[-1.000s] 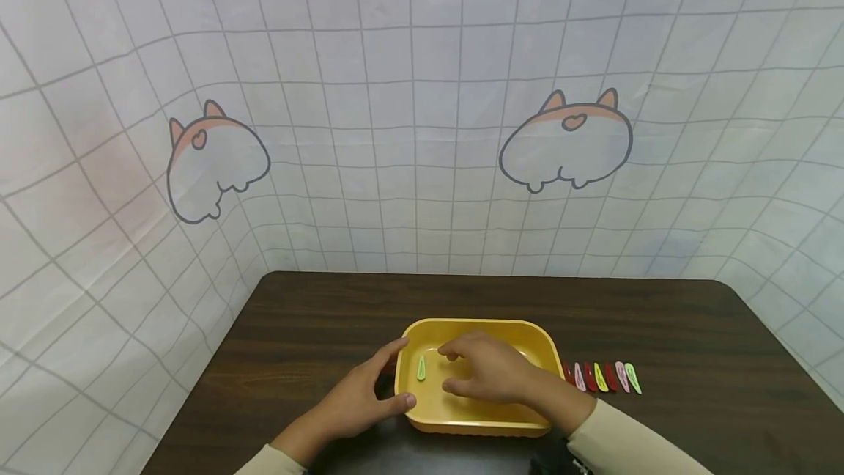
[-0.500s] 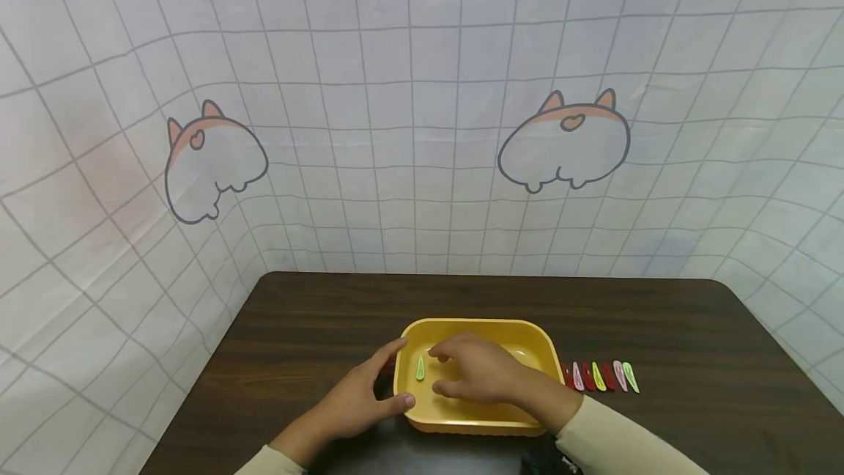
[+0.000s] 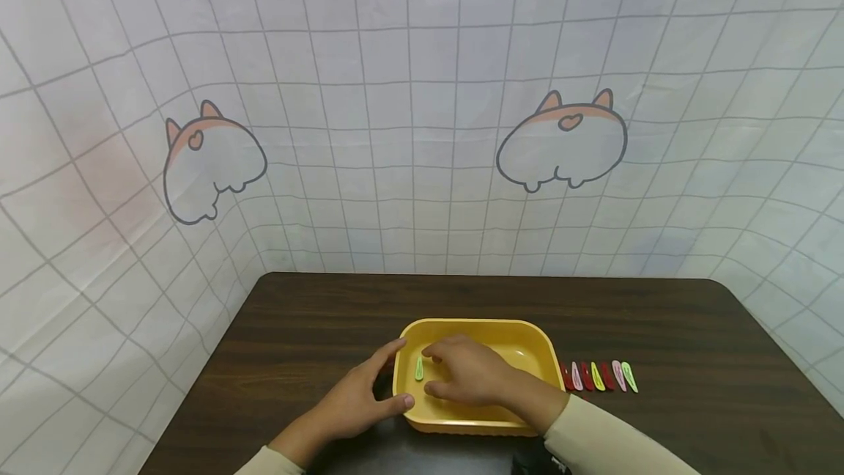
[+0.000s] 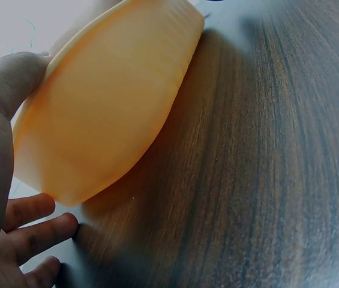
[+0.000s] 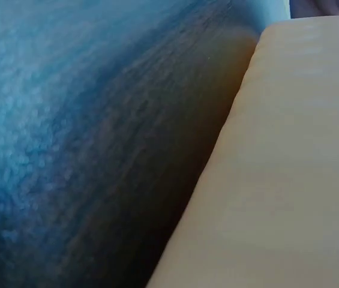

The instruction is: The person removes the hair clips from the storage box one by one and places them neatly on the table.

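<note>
A yellow plastic tray [image 3: 527,347] stands on the dark wooden table. My left hand [image 3: 359,396] holds its left end, thumb on the near-left rim and fingers along the outer wall. In the left wrist view, the tray's outer wall [image 4: 109,102] lies between my thumb and several fingertips. One green snap hair clip [image 3: 418,368] lies inside, towards the tray's left. My right hand [image 3: 469,372] is over the tray, its thumb and index finger apart just right of that clip, holding nothing visible. The right wrist view shows only the tray's side [image 5: 277,162] and tabletop, the hand hidden.
Several red, pink, yellow and green hair clips [image 3: 598,377] lie in a row on the table [image 3: 692,358], right of the tray. A white grid-patterned curtain [image 3: 409,189] rises behind the table. Something black [image 3: 537,459] shows at the near edge, beneath the right sleeve.
My right hand has moved left inside the tray, closer to the green hair clip. The left hand has kept its place on the tray.
</note>
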### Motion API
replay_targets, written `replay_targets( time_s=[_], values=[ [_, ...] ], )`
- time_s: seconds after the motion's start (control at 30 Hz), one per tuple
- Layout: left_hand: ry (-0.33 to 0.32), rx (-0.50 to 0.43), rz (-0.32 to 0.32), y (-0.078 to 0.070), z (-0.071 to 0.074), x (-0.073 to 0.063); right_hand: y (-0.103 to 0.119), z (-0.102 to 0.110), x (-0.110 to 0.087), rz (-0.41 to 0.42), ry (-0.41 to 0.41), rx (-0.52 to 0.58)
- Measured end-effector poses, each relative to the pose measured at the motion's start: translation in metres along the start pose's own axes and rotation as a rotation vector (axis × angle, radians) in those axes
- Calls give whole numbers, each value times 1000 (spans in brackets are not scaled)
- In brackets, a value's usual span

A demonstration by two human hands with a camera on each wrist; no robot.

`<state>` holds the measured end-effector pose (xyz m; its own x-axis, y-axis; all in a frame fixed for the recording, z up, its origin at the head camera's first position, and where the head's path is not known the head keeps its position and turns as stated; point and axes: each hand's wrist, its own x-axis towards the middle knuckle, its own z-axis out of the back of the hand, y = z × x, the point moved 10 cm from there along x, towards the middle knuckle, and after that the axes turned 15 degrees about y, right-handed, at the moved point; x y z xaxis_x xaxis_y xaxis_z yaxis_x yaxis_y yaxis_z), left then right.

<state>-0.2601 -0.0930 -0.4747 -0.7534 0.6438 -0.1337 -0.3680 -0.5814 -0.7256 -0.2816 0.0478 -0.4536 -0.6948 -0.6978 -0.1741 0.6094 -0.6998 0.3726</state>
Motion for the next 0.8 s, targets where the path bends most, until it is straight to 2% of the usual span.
replay_targets(
  time_s=[0.2, 0.53, 0.8],
  values=[
    [-4, 4, -13, -1, 0, 1, 1, -3, 3, -7, 7, -35],
    [-5, 3, -12, 1, -1, 2, 0, -2, 7, -68, -1, -71],
    [-3, -2, -5, 3, 0, 1, -5, -8, 14, -63, -14, -71]
  ],
)
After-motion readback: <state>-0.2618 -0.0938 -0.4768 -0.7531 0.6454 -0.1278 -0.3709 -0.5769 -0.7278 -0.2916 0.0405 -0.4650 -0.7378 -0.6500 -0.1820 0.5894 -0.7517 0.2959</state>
